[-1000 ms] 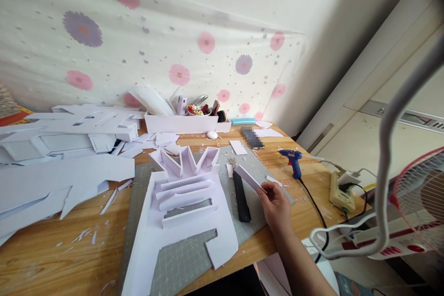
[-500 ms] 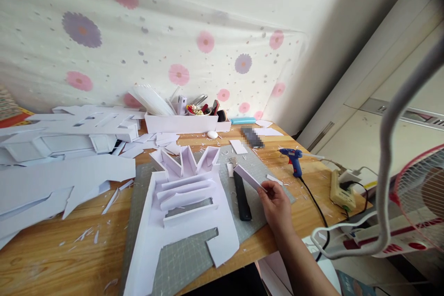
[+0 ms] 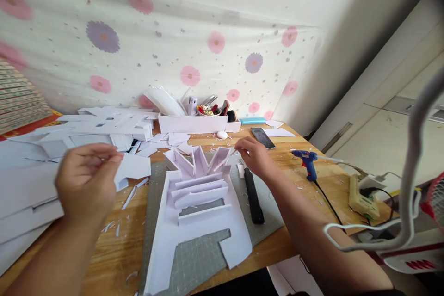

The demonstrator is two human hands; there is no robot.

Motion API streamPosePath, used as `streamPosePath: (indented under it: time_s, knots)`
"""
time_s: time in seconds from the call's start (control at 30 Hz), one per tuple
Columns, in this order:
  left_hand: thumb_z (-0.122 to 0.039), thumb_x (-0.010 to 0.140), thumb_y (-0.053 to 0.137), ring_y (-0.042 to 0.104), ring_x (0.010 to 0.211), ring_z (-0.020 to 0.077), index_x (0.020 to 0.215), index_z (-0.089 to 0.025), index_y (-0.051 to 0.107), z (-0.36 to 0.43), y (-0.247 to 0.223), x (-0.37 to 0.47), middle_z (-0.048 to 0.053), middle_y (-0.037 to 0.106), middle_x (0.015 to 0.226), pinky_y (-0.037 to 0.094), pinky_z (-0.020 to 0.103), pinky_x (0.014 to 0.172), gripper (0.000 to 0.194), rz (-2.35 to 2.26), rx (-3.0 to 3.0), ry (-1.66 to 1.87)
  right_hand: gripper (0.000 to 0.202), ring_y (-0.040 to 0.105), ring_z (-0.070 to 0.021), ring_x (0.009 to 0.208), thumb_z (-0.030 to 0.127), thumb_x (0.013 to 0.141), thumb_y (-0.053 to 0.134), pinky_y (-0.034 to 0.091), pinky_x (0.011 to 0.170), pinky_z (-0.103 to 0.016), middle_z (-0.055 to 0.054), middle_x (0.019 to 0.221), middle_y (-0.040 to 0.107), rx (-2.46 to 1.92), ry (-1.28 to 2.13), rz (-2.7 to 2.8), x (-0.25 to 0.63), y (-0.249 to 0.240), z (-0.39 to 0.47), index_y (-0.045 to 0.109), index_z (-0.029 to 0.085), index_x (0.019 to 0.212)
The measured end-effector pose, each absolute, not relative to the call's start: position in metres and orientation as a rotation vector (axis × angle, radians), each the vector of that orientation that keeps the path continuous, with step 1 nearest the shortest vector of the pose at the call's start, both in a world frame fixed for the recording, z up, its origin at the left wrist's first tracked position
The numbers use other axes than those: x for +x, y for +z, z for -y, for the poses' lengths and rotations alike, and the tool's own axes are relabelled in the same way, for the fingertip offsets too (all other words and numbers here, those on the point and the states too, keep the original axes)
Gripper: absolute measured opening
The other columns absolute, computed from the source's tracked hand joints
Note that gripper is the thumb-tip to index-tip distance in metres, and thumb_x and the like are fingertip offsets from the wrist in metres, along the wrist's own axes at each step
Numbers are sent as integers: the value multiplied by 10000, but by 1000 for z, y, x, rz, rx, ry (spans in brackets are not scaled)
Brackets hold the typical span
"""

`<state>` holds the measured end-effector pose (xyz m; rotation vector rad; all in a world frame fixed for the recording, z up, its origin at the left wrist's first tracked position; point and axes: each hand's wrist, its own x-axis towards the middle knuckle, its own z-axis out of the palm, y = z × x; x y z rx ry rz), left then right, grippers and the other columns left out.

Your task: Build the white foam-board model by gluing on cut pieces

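Observation:
A white foam-board letter shape (image 3: 204, 226) with raised strip walls lies on the green cutting mat (image 3: 194, 259). At its upper right prong, my right hand (image 3: 255, 155) pinches a narrow white foam-board strip (image 3: 222, 161), which slants inside the prong. My left hand (image 3: 88, 180) is raised over the left side of the table, slightly blurred, with thumb and fingertips pressed together. Whether anything is between them I cannot make out. Below my right forearm a black-handled utility knife (image 3: 254, 199) rests on the mat, beside a small white scrap (image 3: 240, 171).
A blue glue gun (image 3: 307, 162) with its cord lies at right, near a power strip (image 3: 362, 199). Stacked white board pieces (image 3: 107, 122) fill the left. A white organizer box (image 3: 192, 124) and a phone (image 3: 262, 138) sit at the back. A white hose (image 3: 409, 171) hangs at right.
My right hand has moved left and away from me, taking the strip to the upper right prong. My left hand has come into view. The view has shifted left.

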<state>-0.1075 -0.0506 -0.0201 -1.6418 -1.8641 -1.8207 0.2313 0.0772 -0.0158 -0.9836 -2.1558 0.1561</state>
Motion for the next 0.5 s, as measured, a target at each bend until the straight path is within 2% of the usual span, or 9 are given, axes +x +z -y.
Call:
streamPosePath:
  time_s: [0.1,0.17,0.27,0.33,0.5]
  knots:
    - [-275,773,696,621,852,137,982,-158,651,35,-40,-111,-55,661,897,505,266,805,244,1965,-1363,-2109,249,644,-187,838,41,830,511,500,799,-312,-62,933,696,-1018,188,2322,216,-18,-107,705,195,856]
    - [-295,721,708,620,785,131,916,-197,661,29,-49,-113,-41,679,861,497,238,728,223,2020,-1424,-2121,242,655,-192,873,13,800,551,500,829,-312,-70,953,709,-992,250,2429,210,-21,-119,717,181,851]
    - [-339,706,696,621,773,148,899,-233,657,25,-54,-114,-21,686,868,496,242,699,224,2112,-1505,-2126,290,649,-216,1034,-2,776,595,479,941,-341,-91,1113,703,-971,292,2453,208,-25,-129,738,183,947]
    - [-356,690,699,632,799,167,887,-244,650,24,-54,-112,-14,689,877,505,256,711,232,2158,-1516,-2168,326,651,-216,1043,1,784,589,480,945,-345,-100,1157,690,-1042,280,2387,210,-26,-134,742,187,1003]
    - [-385,688,696,636,815,195,875,-260,645,26,-56,-106,-10,684,886,503,297,730,231,2229,-1582,-2177,270,673,-191,896,44,818,584,492,842,-306,-66,983,736,-1125,296,2436,207,-24,-138,758,195,961]
